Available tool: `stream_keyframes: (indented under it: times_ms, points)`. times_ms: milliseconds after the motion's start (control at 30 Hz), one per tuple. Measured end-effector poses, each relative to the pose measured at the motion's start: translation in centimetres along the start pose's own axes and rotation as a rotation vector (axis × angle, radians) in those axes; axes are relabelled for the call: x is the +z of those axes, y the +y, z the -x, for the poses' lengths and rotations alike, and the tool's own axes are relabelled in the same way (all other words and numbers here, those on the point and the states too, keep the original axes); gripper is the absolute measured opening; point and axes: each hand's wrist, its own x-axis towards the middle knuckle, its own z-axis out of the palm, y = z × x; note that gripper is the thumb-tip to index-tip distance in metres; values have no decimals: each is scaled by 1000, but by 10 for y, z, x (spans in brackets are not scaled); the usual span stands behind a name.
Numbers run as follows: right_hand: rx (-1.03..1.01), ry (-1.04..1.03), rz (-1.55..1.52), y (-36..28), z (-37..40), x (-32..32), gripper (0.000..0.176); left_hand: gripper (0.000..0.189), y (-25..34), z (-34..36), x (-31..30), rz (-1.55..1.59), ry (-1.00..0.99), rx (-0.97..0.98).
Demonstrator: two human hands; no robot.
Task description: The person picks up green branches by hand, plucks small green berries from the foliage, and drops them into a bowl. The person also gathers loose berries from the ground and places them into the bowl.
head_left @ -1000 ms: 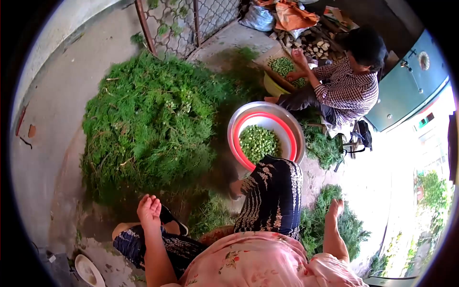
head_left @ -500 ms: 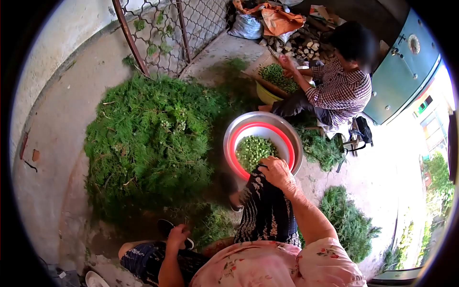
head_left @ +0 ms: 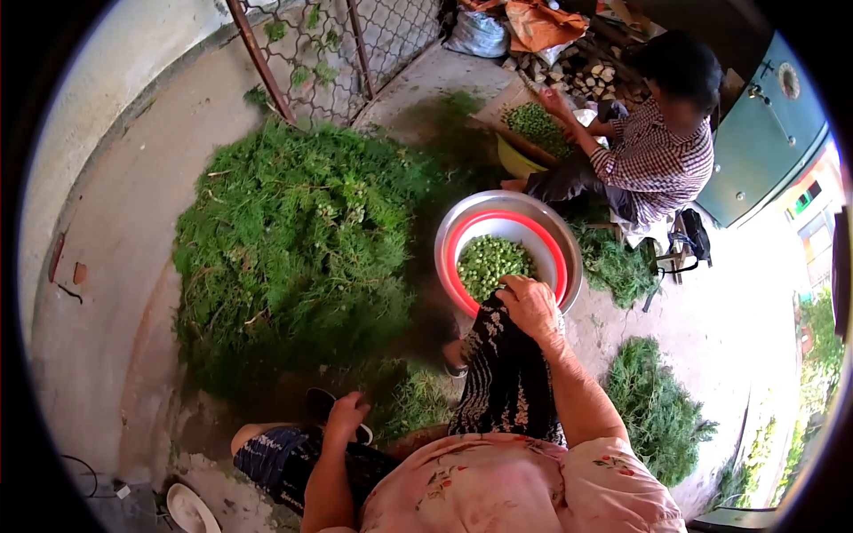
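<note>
My right hand [head_left: 530, 306] lies over my patterned trouser knee, its fingers stretched toward the near rim of a red-rimmed white basin [head_left: 558, 249]. Small green round pods or fruits [head_left: 489, 265] fill the bottom of that basin. It sits inside a wider metal bowl [head_left: 573, 233]. My left hand [head_left: 349, 413] is loosely closed above my other thigh, with nothing visible sticking out of it. Beyond it, a large heap of feathery green branches [head_left: 293, 240] covers the floor.
A co-worker [head_left: 653, 151] sits at the upper right, hands over a yellow basin [head_left: 517, 162] and a tray of green pieces [head_left: 538, 124]. Smaller branch piles [head_left: 653, 409] lie at right. A metal lattice [head_left: 311, 53], firewood [head_left: 586, 75] and a teal door [head_left: 769, 133] stand behind.
The whole view has shifted, so the scene sits farther right and slightly higher. My right hand stays on the knee, and my left hand keeps its loose curl.
</note>
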Motion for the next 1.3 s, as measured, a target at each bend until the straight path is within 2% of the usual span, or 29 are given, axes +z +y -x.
stream_keyframes:
  times_ms: [100, 200, 267, 333, 400, 533, 667, 700, 800, 1000, 1100, 1200, 1300]
  points:
    - [54, -24, -8, -5, 0, 0, 22, 34, 23, 11, -7, 13, -4, -37]
    - [4, 55, -70, -9, 0, 2, 21, 32, 1, 0, 5, -83, 27, 97]
    - [-27, 81, -83, -16, 0, 1, 18, 30, 25, 11, -2, -20, -36, 50]
    - [-17, 60, -71, -24, -1, -1, 17, 25, 31, 17, 9, -123, 57, 188]
    - [-12, 18, -165, -28, -2, 3, 19, 24, 68, 38, 8, -185, 1, 301]
    - [-19, 7, -166, -37, -4, 0, 22, 22, 83, 46, 31, -279, -6, 413]
    - [-52, -5, -171, -43, -6, 2, 21, 23, 107, 66, 26, -294, -70, 455]
    - [-67, 1, -162, -43, -5, 3, 21, 24, 107, 66, 29, -310, -63, 475]
    - [-119, 19, -203, -50, -6, 3, 20, 17, 99, 73, 37, -286, 126, 652]
    - [-94, -8, -221, -55, -6, 6, 21, 17, 99, 77, 44, -257, 19, 584]
    - [-75, -5, -225, -54, -5, 4, 21, 23, 108, 72, 42, -283, -165, 472]
    - [-12, -30, -246, -48, -3, -2, 20, 26, 116, 60, 39, -215, -192, 473]
    - [-9, 7, -247, -33, -1, 0, 19, 31, 102, 20, 47, -186, -201, 433]
